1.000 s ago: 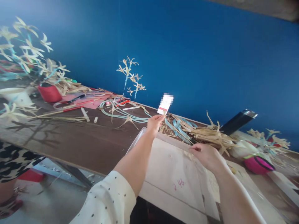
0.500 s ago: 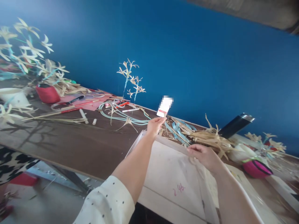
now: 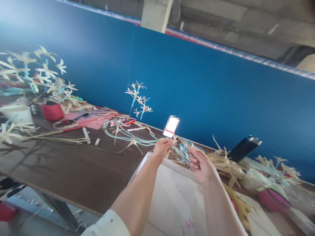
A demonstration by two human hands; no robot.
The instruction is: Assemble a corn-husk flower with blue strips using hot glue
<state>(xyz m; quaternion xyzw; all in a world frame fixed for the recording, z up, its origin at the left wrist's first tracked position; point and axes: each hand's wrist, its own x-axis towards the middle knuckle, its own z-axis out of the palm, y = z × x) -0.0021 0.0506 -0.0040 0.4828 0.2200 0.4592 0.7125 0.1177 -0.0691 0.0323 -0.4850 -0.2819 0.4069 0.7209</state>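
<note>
My left hand [image 3: 162,149] is closed in a pinch, with a small pale dried-leaf flower piece [image 3: 174,138] at its fingertips. To its right, my right hand [image 3: 201,165] is also closed, thumb and forefinger pressed together. Something small and pale shows at those tips, too small to name. Both hands hover above the far edge of a shallow white box [image 3: 177,193] marked with pink numbers. A phone with a bright screen [image 3: 169,129] stands just behind my left hand. Blue ribbon [image 3: 183,150] and straw scraps lie between and behind the hands.
Finished pale flowers [image 3: 46,70] stand at the left by a red pot [image 3: 52,110] and a white bucket [image 3: 18,114]. Looped pale-green tubing [image 3: 137,140] lies mid-table. On the right are dried leaves [image 3: 231,167], a black flask [image 3: 244,149] and a pink pouch [image 3: 273,199].
My right hand has lifted off the box rim and moved up and left, closer to my left hand. The left hand keeps its pinch. The view has tilted upward.
</note>
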